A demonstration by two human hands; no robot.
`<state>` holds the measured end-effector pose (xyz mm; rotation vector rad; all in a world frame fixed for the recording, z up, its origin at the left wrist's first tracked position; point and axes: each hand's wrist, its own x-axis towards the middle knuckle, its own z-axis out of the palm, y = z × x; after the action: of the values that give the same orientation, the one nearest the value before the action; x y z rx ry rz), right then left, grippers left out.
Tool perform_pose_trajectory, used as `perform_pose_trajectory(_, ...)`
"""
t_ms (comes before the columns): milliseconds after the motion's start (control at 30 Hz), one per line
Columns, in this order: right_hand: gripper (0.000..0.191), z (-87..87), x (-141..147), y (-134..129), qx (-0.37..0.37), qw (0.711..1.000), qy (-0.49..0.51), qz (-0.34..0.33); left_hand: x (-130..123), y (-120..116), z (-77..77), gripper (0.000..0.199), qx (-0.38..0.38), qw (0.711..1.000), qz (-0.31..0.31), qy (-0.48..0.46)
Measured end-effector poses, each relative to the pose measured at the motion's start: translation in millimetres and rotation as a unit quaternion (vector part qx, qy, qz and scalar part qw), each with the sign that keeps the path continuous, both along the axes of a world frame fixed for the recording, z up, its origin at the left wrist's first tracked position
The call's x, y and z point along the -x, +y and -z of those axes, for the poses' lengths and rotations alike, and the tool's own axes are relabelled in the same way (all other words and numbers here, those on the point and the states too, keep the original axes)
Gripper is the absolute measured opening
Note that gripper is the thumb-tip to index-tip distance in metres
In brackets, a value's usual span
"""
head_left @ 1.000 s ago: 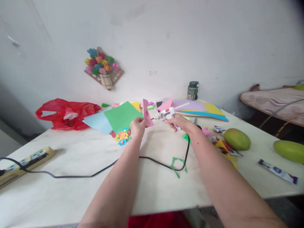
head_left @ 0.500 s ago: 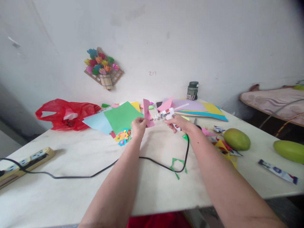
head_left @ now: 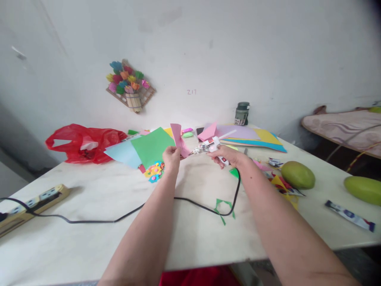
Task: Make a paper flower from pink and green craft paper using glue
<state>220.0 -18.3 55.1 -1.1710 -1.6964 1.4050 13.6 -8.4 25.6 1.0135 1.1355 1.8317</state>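
Note:
My left hand pinches a folded pink paper near its lower edge, holding it upright above the table. My right hand grips a white hot glue gun, with a pale glue stick poking out of its back. The gun's nozzle points left and lies close to the pink paper's lower part; I cannot tell whether they touch. From the gun a black cord loops over the table. Paper flower cut-outs lie just left of my left hand, beside a green sheet.
At the left are a power strip and a red plastic bag. Coloured sheets and a dark jar stand at the back. Green mangoes, paper scraps and a tube lie at right. A green cut-out frame is in front.
The pink paper has shifted slightly left with my left hand and leans more to the left. The glue gun has moved a little to the right, widening the gap between my hands.

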Motion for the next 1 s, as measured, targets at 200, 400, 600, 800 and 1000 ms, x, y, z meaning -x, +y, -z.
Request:
perform_pose_trajectory(200,0.027,-1.7,4.3,-2.0,-0.017,1.000,0.011,0.005,-1.7,0.8,0.5,0.017,-0.003,1.000,0.006,0.002)
perform_pose_trajectory(400,0.028,1.1,1.6,2.4,-0.023,0.999,0.017,0.032,-2.0,2.0,0.0,0.014,0.007,1.000,-0.003,0.011)
perform_pose_trajectory(600,0.028,-2.0,6.6,-2.3,-0.027,1.000,0.005,0.013,-0.9,6.2,3.8,0.014,-0.001,1.000,-0.011,0.023)
perform_pose_trajectory(800,0.028,0.1,9.0,-4.3,-0.017,1.000,0.001,-0.001,-1.9,6.0,4.0,0.016,0.004,0.999,-0.013,0.032)
perform_pose_trajectory(1000,0.027,1.3,0.8,-0.5,0.007,1.000,0.005,0.000,-1.0,2.3,0.3,0.015,0.004,0.999,-0.020,0.025)
